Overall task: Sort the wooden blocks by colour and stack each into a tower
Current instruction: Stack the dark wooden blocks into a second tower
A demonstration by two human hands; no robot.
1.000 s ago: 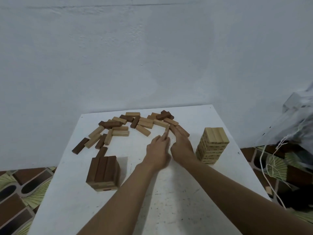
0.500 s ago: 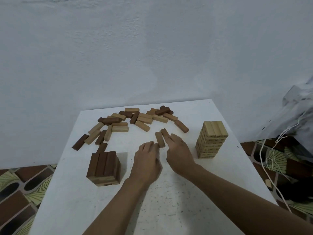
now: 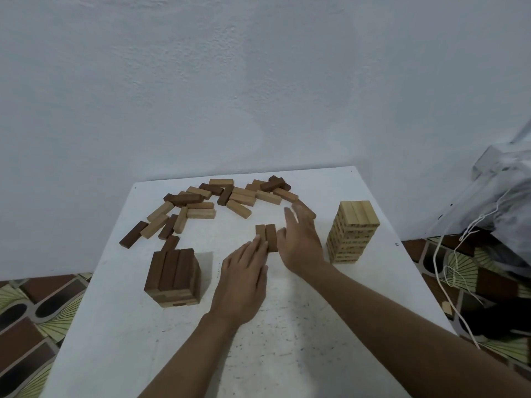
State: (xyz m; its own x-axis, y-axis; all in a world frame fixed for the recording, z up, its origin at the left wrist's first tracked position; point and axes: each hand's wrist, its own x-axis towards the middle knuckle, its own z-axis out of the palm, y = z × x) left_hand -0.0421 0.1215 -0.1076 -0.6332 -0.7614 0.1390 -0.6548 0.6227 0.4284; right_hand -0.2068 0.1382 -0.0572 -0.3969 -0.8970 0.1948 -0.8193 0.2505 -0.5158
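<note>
White table (image 3: 287, 340), left hand (image 3: 244, 280) flat against two brown blocks (image 3: 268, 235), right hand (image 3: 301, 242) spread, fingers loose

Left hand (image 3: 242, 281), right hand (image 3: 301, 244) outstretched

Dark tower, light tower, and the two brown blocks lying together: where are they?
dark tower (image 3: 172, 268): head view, on its top layer.
light tower (image 3: 349, 239): head view, on its front side.
two brown blocks (image 3: 271, 237): head view, on the right block's top face.
</note>
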